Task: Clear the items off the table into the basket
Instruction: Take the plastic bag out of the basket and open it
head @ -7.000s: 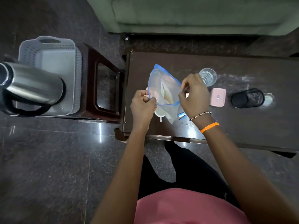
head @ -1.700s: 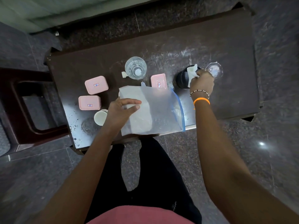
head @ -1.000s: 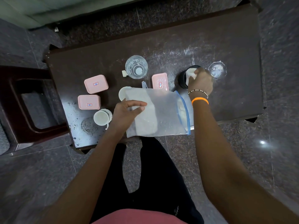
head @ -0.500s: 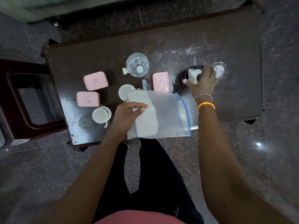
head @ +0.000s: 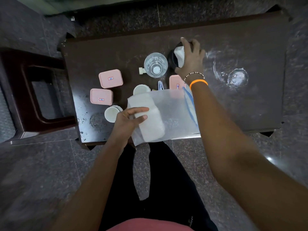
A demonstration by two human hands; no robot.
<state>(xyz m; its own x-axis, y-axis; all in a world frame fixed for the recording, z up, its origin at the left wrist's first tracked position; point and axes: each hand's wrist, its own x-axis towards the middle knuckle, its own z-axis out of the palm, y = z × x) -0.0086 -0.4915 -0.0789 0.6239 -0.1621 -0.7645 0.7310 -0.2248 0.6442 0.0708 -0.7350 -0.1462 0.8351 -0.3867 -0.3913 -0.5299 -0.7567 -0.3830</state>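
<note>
My left hand (head: 128,120) pins a clear zip bag (head: 173,112) with a blue seal at the table's near edge; a white block lies inside it. My right hand (head: 191,59) is closed over a black container (head: 171,59) together with a white tissue (head: 179,53), right beside a drinking glass (head: 155,65). Three pink boxes lie on the table (head: 250,105): two at the left (head: 110,78) (head: 101,99), and one (head: 176,81) partly under my right wrist. Two white cups (head: 141,90) (head: 111,113) stand by the bag.
A small metal clip (head: 160,85) and a white cap (head: 141,70) lie near the glass. A wet ring mark (head: 237,78) is on the table's right part. A dark wooden stool (head: 33,97) stands left of the table; a grey latticed surface (head: 5,114) shows at the frame's left edge.
My right hand has carried the black container and tissue left, away from the wet ring, to beside the glass. My left hand has stayed on the bag.
</note>
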